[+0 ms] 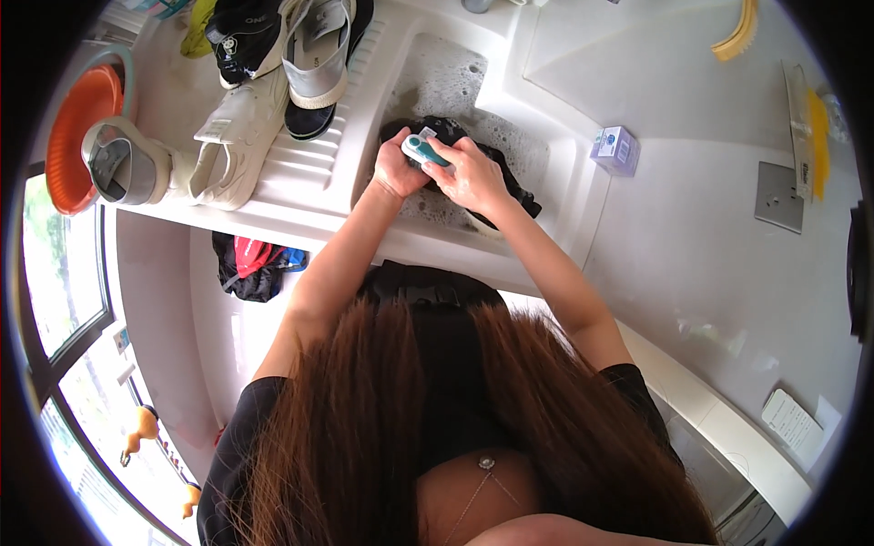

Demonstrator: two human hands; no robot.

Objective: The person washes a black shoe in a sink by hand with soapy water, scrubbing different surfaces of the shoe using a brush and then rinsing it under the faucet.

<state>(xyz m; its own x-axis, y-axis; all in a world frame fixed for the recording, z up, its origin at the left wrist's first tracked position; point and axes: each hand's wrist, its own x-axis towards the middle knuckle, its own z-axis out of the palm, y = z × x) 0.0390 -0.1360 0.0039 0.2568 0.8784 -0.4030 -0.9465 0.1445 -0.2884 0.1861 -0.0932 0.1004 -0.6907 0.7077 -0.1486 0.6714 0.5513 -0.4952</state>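
Note:
Over the sink (587,187), my right hand (475,179) grips a small, rounded teal-and-white scrub brush (421,149) between thumb and fingers. Its underside is hidden, so no bristles show. My left hand (397,169) is cupped with the palm turned up, close against the brush's left end; whether it bears any of the brush's weight I cannot tell. Beneath both hands a black shoe (514,187) with a pale sole edge lies in sudsy, greyish water (437,77). My hands and forearms cover part of the shoe.
Left of the basin, the ribbed drainboard (314,168) carries white shoes (241,136), a grey-and-white shoe (319,55) and a black shoe (244,36). An orange basin (84,136) stands at the far left. A small purple-white box (614,150) sits by the sink's right rim.

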